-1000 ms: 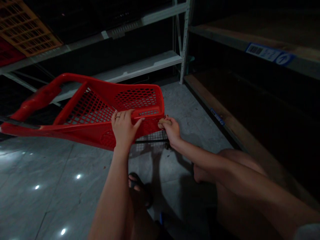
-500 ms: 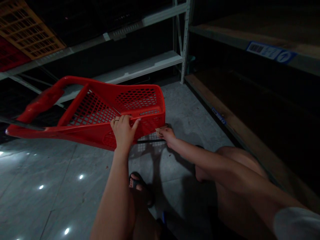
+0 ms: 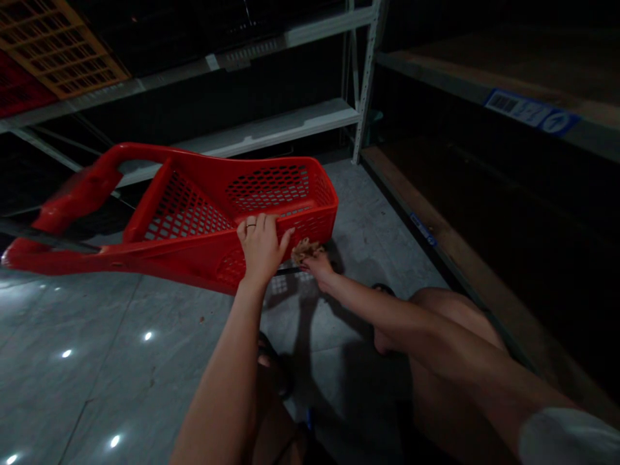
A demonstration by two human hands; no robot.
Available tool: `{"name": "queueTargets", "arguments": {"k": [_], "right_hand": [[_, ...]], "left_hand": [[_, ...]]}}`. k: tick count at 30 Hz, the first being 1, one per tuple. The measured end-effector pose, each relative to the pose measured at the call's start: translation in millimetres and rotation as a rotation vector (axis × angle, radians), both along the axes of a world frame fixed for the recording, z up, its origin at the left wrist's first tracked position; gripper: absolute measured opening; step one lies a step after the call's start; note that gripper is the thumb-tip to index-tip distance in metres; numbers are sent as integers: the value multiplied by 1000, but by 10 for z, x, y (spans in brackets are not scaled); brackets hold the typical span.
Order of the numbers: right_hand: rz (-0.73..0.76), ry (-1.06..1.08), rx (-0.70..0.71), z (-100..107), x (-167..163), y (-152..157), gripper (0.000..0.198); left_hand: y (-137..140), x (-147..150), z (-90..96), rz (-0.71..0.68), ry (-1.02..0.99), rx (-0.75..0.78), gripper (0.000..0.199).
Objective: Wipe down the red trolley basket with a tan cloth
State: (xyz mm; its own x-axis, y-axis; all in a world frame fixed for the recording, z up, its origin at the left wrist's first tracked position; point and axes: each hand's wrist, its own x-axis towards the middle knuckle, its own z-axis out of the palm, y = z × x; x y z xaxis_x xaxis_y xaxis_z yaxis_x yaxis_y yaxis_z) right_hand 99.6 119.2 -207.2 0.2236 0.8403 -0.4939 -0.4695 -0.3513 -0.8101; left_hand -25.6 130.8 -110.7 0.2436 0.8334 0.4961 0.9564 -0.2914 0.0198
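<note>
Head view: a red shopping basket (image 3: 203,206), tilted above the grey floor (image 3: 97,361), is gripped at its rim by the left hand (image 3: 261,248), while a brownish rag (image 3: 304,248) is clutched beneath it by the right hand (image 3: 317,265).

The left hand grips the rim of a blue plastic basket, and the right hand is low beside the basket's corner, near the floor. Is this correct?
Not quite: the basket is red, not blue, as the head view shows. The rest holds: the left hand grips its rim, and the right hand is low beside its corner, near the floor.
</note>
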Motion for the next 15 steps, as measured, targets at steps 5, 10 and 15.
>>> {"name": "queueTargets", "arguments": {"k": [5, 10, 15], "right_hand": [[-54, 75, -31, -80, -56, 13, 18], [-68, 146, 189, 401, 305, 84, 9], [-173, -30, 550, 735, 634, 249, 19]], "left_hand": [[-78, 83, 49, -124, 9, -52, 43], [-128, 68, 117, -198, 18, 14, 44], [-255, -62, 214, 6, -87, 144, 38]]}}
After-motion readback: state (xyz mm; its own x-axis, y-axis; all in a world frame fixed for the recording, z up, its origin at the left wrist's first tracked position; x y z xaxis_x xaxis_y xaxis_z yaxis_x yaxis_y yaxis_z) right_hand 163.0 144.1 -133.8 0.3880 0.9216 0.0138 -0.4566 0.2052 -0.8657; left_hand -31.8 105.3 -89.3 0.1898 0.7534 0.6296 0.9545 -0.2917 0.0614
